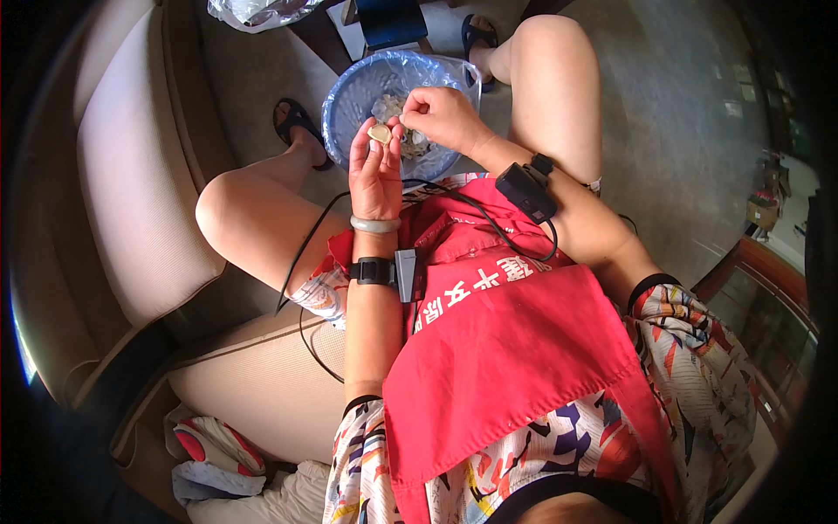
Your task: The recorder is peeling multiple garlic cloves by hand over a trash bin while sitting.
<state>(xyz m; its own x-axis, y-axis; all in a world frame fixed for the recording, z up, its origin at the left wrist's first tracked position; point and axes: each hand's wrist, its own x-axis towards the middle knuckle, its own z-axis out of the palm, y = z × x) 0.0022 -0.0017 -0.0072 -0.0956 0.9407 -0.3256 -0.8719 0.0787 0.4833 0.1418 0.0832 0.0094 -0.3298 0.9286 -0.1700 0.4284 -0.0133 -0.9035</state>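
Note:
Between the thumb and fingertips of my left hand (374, 170) is a small, flat, yellowish rounded piece (380, 134); its exact kind is hard to tell. My right hand (442, 118) is just to the right, thumb and forefinger pinched together near the left fingertips. Whether a small bit sits in that pinch cannot be made out. Beneath both hands stands a blue plastic basket (337, 108) lined with a clear plastic bag. Pale scraps (414, 145) lie inside it, partly hidden by the hands.
The basket stands on a grey floor (661, 118) between my knees. A beige sofa (144, 170) is at the left, with clothing (219, 452) on its seat. Dark furniture legs and a clear plastic bag (262, 13) are beyond the basket. A black cable (314, 236) crosses my lap over a red apron (510, 340).

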